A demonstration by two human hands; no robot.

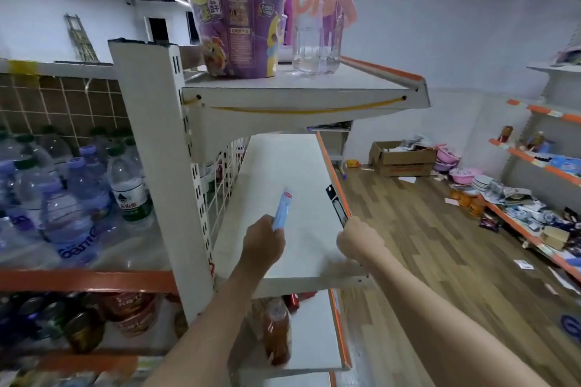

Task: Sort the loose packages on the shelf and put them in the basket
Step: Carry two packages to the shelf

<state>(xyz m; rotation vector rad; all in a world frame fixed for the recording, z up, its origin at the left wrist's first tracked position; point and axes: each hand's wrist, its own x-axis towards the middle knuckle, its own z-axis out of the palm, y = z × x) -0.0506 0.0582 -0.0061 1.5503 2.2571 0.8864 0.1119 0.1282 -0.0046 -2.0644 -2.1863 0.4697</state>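
Two packets (282, 210) (337, 204), each hand-held.

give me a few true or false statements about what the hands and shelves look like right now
1. The left hand grips a thin blue package. True.
2. The right hand is down in a basket. False: it is at the orange front edge of the middle shelf, by a black tag, and no basket shows.
3. A purple noodle cup stands on the top shelf beside a clear bottle. True.
4. The water bottles are on the floor to the right. False: they are on a rack to the left.
5. A cardboard box sits on the wooden floor further back. True.
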